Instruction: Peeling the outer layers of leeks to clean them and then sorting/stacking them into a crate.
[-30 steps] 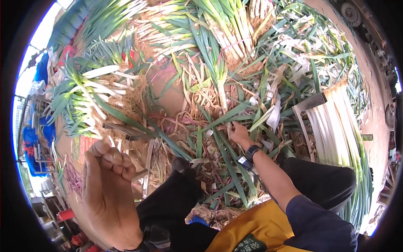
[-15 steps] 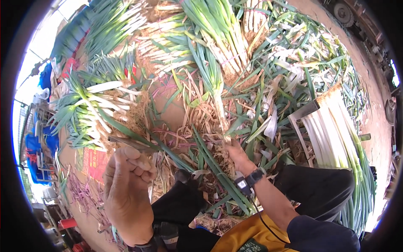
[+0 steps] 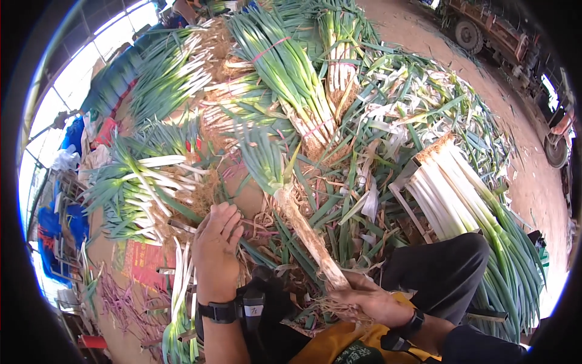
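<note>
My right hand (image 3: pixel 373 298) grips a long green onion (image 3: pixel 308 235) near its rooted end. Its pale stalk, in loose brownish skin, slants up and left to blurred green leaves. Left of it, my left hand (image 3: pixel 219 246) is raised with the fingers loosely bent and nothing visible in them; the thumb is hidden. Beside my left forearm, a few cleaned green onions (image 3: pixel 179 282) stand among metal bars, leaves down. To the right of my knee, a thick row of white-stemmed green onions (image 3: pixel 445 197) lies in a metal rack (image 3: pixel 407 171), roots up.
Tied bundles of green onions (image 3: pixel 282 67) lie at the far middle. A loose pile (image 3: pixel 142 182) is on the left. Stripped leaves (image 3: pixel 418 100) heap up at the right. A red sack (image 3: pixel 140 264) lies at the left, and a wheeled vehicle (image 3: pixel 485 30) stands far right.
My right hand has drawn the green onion back toward my body and raised it, tilting its leaves left. My left hand has moved right and a little farther away, its fingers less curled.
</note>
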{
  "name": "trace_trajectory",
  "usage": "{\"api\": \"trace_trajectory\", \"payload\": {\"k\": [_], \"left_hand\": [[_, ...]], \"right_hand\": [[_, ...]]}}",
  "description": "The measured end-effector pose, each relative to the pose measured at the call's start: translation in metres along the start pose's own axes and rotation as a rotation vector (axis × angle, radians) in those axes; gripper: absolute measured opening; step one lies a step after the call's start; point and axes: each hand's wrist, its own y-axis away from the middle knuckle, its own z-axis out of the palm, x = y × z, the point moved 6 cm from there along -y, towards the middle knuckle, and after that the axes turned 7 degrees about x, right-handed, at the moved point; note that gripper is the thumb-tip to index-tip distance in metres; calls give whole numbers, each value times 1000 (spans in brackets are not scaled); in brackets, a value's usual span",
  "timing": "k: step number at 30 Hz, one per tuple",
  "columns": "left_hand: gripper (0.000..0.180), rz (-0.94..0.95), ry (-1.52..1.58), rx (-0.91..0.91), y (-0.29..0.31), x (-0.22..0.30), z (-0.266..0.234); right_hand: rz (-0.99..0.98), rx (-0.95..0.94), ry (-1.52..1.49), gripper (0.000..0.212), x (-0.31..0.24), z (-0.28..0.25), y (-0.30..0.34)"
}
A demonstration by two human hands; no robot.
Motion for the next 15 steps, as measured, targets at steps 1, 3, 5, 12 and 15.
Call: {"api": "trace_trajectory", "payload": {"k": [1, 3, 5, 12, 15], "left_hand": [[50, -62, 40, 19, -2, -6, 0], [55, -146, 65, 63, -5, -17, 1], [62, -270, 162, 57, -11, -28, 0], [37, -108, 496, -126, 0, 1, 16], [37, -101, 479, -199, 5, -2, 28]], "right_hand": [[-122, 44, 170, 37, 4, -11, 6], [-166, -14, 349, 46, -1, -12, 19], [-189, -77, 548, 46, 1, -20, 27], [-210, -37, 1137, 48, 8, -36, 32], [-525, 60, 1043, 58, -15, -36, 2]]}}
